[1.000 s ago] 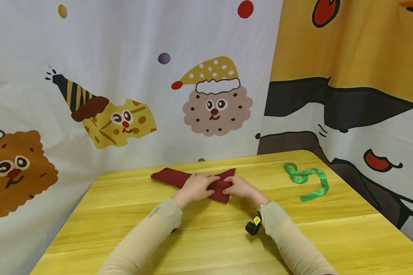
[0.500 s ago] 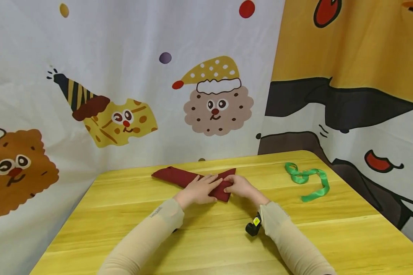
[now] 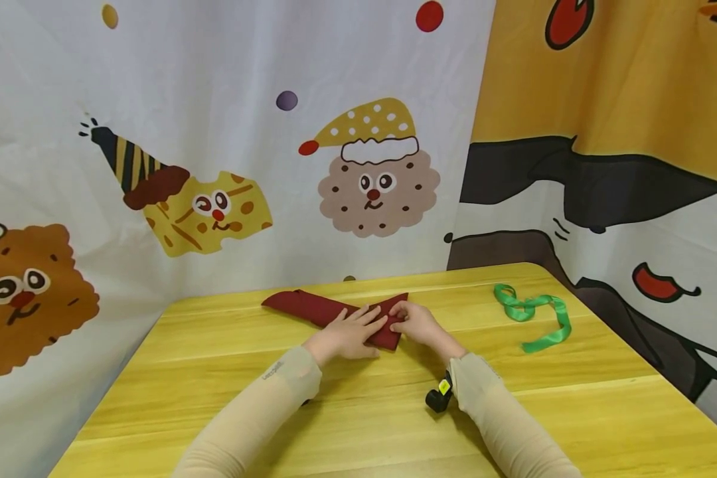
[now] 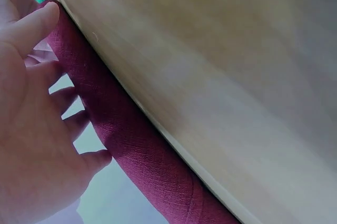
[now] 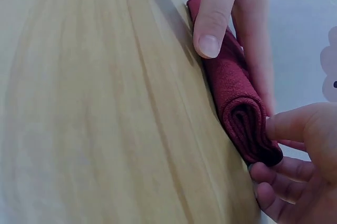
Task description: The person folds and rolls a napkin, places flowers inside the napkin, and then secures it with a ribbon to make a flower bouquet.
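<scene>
A dark red cloth [image 3: 311, 307], rolled into a long bundle, lies across the far part of the table, with a pointed flap at its right end. My left hand [image 3: 348, 333] rests on the roll with fingers spread and straight; in the left wrist view its fingertips touch the side of the cloth [image 4: 131, 145]. At the right end, my right hand [image 3: 419, 324] pinches the cloth between thumb and fingers. The right wrist view shows the spiral layers of the roll's end [image 5: 245, 124], thumb above and fingers beneath.
A loosely curled green ribbon [image 3: 560, 322] lies on the right side of the wooden table [image 3: 358, 425]. Behind the table's far edge hangs a printed curtain [image 3: 245, 79]. A small black camera [image 3: 439, 398] sits at my right wrist.
My left hand has gone from curling over the roll to lying flatter on it with fingers spread, its thumb drawn back toward me. The right hand stays at the cloth's right end.
</scene>
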`<act>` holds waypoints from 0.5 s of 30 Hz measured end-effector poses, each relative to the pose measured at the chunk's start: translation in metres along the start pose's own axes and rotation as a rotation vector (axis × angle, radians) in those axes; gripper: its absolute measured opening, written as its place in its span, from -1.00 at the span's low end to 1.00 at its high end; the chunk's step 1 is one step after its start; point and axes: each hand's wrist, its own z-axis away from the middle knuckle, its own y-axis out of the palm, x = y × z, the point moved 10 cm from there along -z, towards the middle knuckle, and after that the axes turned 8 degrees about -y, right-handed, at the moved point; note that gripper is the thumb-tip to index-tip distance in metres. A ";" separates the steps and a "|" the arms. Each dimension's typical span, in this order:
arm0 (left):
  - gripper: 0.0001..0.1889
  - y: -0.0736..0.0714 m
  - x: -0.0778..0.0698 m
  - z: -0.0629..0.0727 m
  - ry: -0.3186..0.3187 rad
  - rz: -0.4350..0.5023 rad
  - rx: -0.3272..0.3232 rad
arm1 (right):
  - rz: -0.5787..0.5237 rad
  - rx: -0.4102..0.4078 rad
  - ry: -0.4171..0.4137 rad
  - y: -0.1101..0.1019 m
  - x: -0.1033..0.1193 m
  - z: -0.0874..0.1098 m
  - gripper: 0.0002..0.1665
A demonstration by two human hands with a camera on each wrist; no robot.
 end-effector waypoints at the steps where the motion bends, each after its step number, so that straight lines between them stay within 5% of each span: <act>1: -0.19 0.000 0.000 0.000 -0.001 -0.001 0.006 | 0.002 -0.003 -0.001 0.000 -0.001 0.000 -0.79; 7: -0.20 0.002 -0.001 -0.001 -0.013 -0.015 0.026 | 0.063 -0.020 -0.018 0.000 -0.001 -0.001 -0.84; 15: -0.20 0.005 0.000 -0.005 -0.017 -0.012 0.054 | 0.240 0.024 -0.212 0.000 0.024 0.001 -0.96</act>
